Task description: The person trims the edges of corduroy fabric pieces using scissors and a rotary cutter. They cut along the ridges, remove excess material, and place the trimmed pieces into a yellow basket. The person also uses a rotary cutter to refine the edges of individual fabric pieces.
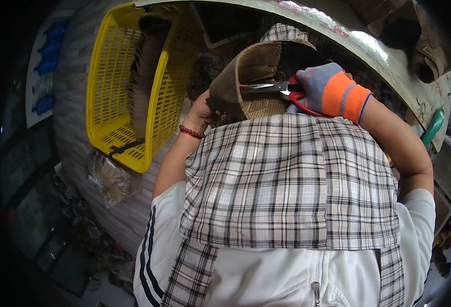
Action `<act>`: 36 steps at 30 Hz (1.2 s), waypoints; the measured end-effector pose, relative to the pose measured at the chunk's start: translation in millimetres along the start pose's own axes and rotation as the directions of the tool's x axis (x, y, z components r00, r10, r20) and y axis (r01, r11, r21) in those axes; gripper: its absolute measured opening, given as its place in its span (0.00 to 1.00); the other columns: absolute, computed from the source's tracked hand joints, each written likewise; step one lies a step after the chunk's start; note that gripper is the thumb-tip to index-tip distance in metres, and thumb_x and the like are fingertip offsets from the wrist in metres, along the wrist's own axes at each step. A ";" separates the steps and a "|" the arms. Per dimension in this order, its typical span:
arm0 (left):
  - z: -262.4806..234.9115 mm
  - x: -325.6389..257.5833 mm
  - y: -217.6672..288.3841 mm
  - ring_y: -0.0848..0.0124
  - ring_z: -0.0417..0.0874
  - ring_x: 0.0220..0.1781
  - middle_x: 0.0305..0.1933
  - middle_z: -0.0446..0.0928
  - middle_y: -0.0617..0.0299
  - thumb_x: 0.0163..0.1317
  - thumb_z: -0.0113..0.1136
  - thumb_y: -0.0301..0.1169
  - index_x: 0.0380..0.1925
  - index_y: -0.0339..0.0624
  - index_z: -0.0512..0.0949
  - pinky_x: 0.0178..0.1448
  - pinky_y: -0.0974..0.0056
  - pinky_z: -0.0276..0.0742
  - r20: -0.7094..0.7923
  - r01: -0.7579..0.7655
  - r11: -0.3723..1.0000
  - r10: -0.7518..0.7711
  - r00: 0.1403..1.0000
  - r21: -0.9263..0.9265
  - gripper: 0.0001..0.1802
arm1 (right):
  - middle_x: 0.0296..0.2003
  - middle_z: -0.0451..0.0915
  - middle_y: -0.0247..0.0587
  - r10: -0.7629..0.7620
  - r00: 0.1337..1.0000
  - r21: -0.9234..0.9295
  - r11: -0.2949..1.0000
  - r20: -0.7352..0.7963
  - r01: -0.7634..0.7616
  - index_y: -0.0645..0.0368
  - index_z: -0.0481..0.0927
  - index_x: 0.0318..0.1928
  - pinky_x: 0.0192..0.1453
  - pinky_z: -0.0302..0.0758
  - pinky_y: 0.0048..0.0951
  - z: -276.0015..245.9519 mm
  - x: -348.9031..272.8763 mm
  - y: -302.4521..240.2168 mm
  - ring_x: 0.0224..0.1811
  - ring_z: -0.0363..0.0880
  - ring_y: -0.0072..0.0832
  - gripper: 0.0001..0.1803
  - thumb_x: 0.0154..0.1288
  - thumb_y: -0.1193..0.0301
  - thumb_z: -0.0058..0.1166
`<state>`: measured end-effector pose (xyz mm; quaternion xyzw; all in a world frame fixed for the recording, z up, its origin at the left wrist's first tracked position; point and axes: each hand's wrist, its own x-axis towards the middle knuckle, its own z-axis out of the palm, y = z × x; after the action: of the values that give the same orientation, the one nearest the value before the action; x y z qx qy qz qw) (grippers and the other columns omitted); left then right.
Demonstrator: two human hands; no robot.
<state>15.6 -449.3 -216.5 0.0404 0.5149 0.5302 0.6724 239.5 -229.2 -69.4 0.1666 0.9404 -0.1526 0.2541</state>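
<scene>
In my bare left hand (201, 111), with a red bead bracelet at the wrist, is a curved brown piece with a tan mesh lining (228, 84) that looks like a boot upper. The fingers are wrapped round its lower left side and partly hidden behind it. My right hand (323, 88), in a grey and orange knit glove, grips red-handled scissors (297, 94). Their blades point left, into the hollow of the brown piece against its lining. A plaid apron (266, 174) covers my front, just below both hands.
A yellow plastic basket (156, 110) at the left holds a row of brown pieces (146, 87). Beside it on the floor lies a clear plastic bag (112, 179). Along the far right runs a worktable (389, 61) bearing brown shoe parts (430, 61); a green handle (433, 127) is at its edge.
</scene>
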 end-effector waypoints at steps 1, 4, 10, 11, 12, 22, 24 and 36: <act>1.5 -0.2 0.9 0.63 0.82 0.49 0.49 0.79 0.53 0.50 0.67 0.17 0.49 0.33 0.78 0.56 0.63 0.81 0.002 -0.006 1.000 0.006 1.000 -0.002 0.23 | 0.31 0.85 0.44 -0.003 1.000 -0.003 1.000 -0.002 0.003 0.51 0.83 0.46 0.38 0.81 0.34 -0.6 1.3 -0.3 0.33 0.85 0.39 0.20 0.63 0.51 0.53; 10.6 -4.9 5.6 0.63 0.81 0.51 0.50 0.79 0.53 0.50 0.67 0.18 0.49 0.33 0.78 0.56 0.63 0.80 -0.010 0.000 1.000 0.000 1.000 0.002 0.23 | 0.29 0.84 0.41 -0.003 1.000 0.042 0.999 0.022 0.002 0.54 0.82 0.45 0.34 0.80 0.34 1.3 3.5 -0.9 0.31 0.84 0.36 0.20 0.61 0.53 0.55; 23.4 -13.5 17.3 0.63 0.78 0.55 0.53 0.77 0.52 0.51 0.68 0.23 0.51 0.32 0.76 0.59 0.63 0.78 0.010 -0.093 0.991 0.093 0.996 0.092 0.24 | 0.30 0.85 0.44 0.009 0.999 0.014 1.000 0.042 -0.009 0.51 0.84 0.45 0.38 0.80 0.36 -0.4 -5.1 7.4 0.33 0.85 0.41 0.23 0.64 0.49 0.48; 22.8 -11.2 13.0 0.63 0.78 0.56 0.54 0.76 0.52 0.52 0.68 0.24 0.52 0.32 0.75 0.60 0.62 0.77 -0.032 -0.132 0.989 0.135 0.990 0.073 0.25 | 0.29 0.84 0.45 0.065 0.991 0.061 0.995 0.120 -0.073 0.53 0.85 0.43 0.38 0.79 0.38 0.6 -3.5 14.4 0.33 0.84 0.42 0.25 0.64 0.47 0.48; 20.6 -9.6 7.5 0.62 0.78 0.56 0.55 0.76 0.52 0.53 0.67 0.25 0.54 0.31 0.74 0.61 0.61 0.76 -0.076 -0.174 0.983 0.178 0.981 0.054 0.26 | 0.28 0.84 0.45 0.062 0.988 0.112 0.991 0.141 -0.079 0.55 0.85 0.42 0.36 0.79 0.37 2.4 -5.5 22.2 0.31 0.84 0.41 0.25 0.64 0.47 0.49; -12.4 45.3 -8.1 0.63 0.75 0.60 0.58 0.75 0.57 0.67 0.58 0.38 0.56 0.46 0.73 0.62 0.55 0.73 0.118 -0.580 0.749 0.576 0.809 0.321 0.19 | 0.12 0.71 0.32 -0.341 0.846 0.779 0.614 0.410 -0.130 0.59 0.82 0.27 0.18 0.69 0.21 16.6 18.9 85.9 0.14 0.72 0.20 0.39 0.67 0.35 0.36; 1.2 45.3 -3.9 0.64 0.75 0.59 0.55 0.77 0.59 0.65 0.60 0.36 0.53 0.48 0.74 0.62 0.55 0.72 0.044 -0.586 0.791 0.588 0.807 0.177 0.17 | 0.14 0.72 0.36 -0.323 0.842 0.738 0.663 0.432 -0.124 0.64 0.83 0.28 0.18 0.73 0.24 3.5 25.0 75.5 0.13 0.74 0.25 0.47 0.59 0.27 0.37; 29.9 52.2 10.6 0.60 0.77 0.55 0.54 0.78 0.56 0.59 0.68 0.35 0.48 0.45 0.78 0.58 0.54 0.73 -0.031 -0.545 0.788 0.576 0.817 0.287 0.18 | 0.14 0.71 0.37 -0.392 0.797 0.754 0.646 0.460 -0.118 0.66 0.83 0.29 0.18 0.75 0.26 -7.6 38.1 67.4 0.12 0.73 0.26 0.51 0.57 0.25 0.34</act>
<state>25.7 -390.6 -230.0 0.2498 0.5839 0.6336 0.4417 231.5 -156.9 -96.9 0.1244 0.6742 -0.5904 0.4259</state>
